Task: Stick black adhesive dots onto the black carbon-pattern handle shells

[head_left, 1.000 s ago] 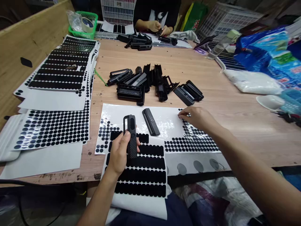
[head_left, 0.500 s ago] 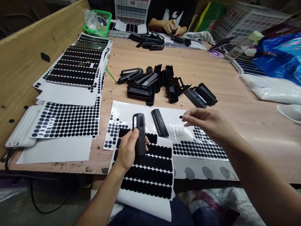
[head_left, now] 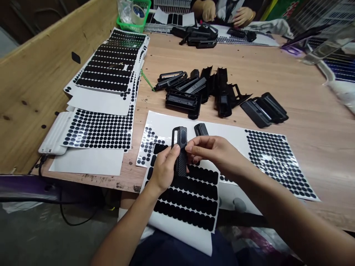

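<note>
My left hand (head_left: 165, 168) grips a slim black plastic casing (head_left: 181, 168) with a carbon-fibre pattern, a long slot on one side and a dark oval inset near its top. It is held upright, thumb across the front. My right hand (head_left: 210, 149) is closed in a pinch at the casing's right edge, just below the oval. The round black sticker at its fingertips is hidden against the dark casing. Behind the right hand, a second black casing (head_left: 201, 129) lies on a white sheet of round black stickers (head_left: 273, 155). Under my hands is a sheet of black scalloped sticker strips (head_left: 191, 199).
Several black casing parts (head_left: 184, 100) are heaped mid-table, with more casings (head_left: 264, 110) to their right. Stacked sticker sheets (head_left: 107, 68) lie left beside a wooden board (head_left: 55, 70) and a white power bank (head_left: 57, 135). A co-worker's hands (head_left: 209, 10) are across the table.
My right hand has moved left from above the sticker sheet to the casing in my left hand, partly covering the second casing. The view has shifted; the co-worker's hands have moved apart.
</note>
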Tool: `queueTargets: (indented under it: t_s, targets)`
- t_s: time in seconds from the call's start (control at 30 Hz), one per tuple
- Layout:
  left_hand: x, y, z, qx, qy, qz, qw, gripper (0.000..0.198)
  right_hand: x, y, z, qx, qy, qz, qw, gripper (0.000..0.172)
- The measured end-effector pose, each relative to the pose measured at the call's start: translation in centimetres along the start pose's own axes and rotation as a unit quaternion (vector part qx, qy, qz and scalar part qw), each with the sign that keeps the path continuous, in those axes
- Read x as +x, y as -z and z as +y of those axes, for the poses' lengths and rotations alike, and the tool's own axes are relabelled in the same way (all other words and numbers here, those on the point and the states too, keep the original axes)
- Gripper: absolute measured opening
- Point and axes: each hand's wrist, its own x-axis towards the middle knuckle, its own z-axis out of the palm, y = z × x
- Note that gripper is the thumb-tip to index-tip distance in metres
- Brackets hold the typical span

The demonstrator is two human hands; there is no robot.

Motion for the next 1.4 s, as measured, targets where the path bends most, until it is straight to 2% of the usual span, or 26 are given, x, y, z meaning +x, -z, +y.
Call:
queueTargets:
  t_s: [0.37,0.53,0.67,0.73,0.8,0.87,0.93,1.0,1.1,1.17,1.23,1.3,1.4]
  targets:
    - [-0.1,0.0,0.0,0.0,0.006,-0.007,1.0,0.054,-0.8,-0.4,-1.3,-0.14,0.062,0.012,0.988,0.044]
    - [-0.2,-0.1,0.3,0.015,0.004,-0.005,1.0,0.057,-1.2,-0.7,-1.5,-0.196,0.085,0.015,0.977,0.04]
    - [-0.2,-0.1,0.3,0.033,-0.009,-0.012,0.999,0.048,-1.5,-0.6,-1.3,-0.26,0.097,0.028,0.96,0.038]
    - [-0.2,-0.1,0.2,0.033,-0.014,-0.013,0.999,0.044,-1.2,0.0,-0.7,-0.309,0.116,0.061,0.942,0.034]
    - [-0.2,-0.1,0.0,0.024,-0.017,-0.015,0.999,0.043,-0.5,1.1,0.2,-0.373,0.137,0.148,0.906,0.031]
    - [-0.2,0.0,0.0,0.015,-0.018,-0.018,1.0,0.042,0.4,2.6,1.5,-0.444,0.131,0.24,0.853,0.039]
    - [-0.2,-0.1,0.0,0.009,-0.019,-0.019,1.0,0.041,1.2,4.1,2.6,-0.497,0.093,0.265,0.821,0.049]
    - [-0.1,-0.1,0.0,0.002,-0.018,-0.015,1.0,0.041,1.6,5.2,3.0,-0.499,0.054,0.241,0.831,0.048]
    - [0.1,-0.2,-0.1,-0.021,-0.023,0.0,1.0,0.044,1.0,5.5,2.3,-0.406,0.036,0.237,0.882,0.036]
    - [0.1,-0.3,-0.2,-0.021,-0.032,0.017,0.999,0.047,0.1,4.5,1.2,-0.309,0.052,0.23,0.921,0.032]
    - [0.2,-0.3,-0.2,0.008,-0.045,0.037,0.998,0.048,-0.9,2.7,0.3,-0.23,0.092,0.19,0.95,0.029]
    - [0.2,-0.3,-0.1,0.029,-0.055,0.051,0.997,0.043,-1.6,0.8,0.0,-0.195,0.136,0.126,0.963,0.025]
    - [0.2,-0.3,0.1,-0.001,-0.047,0.053,0.997,0.045,-1.6,-0.9,0.6,-0.123,0.154,0.049,0.979,0.025]
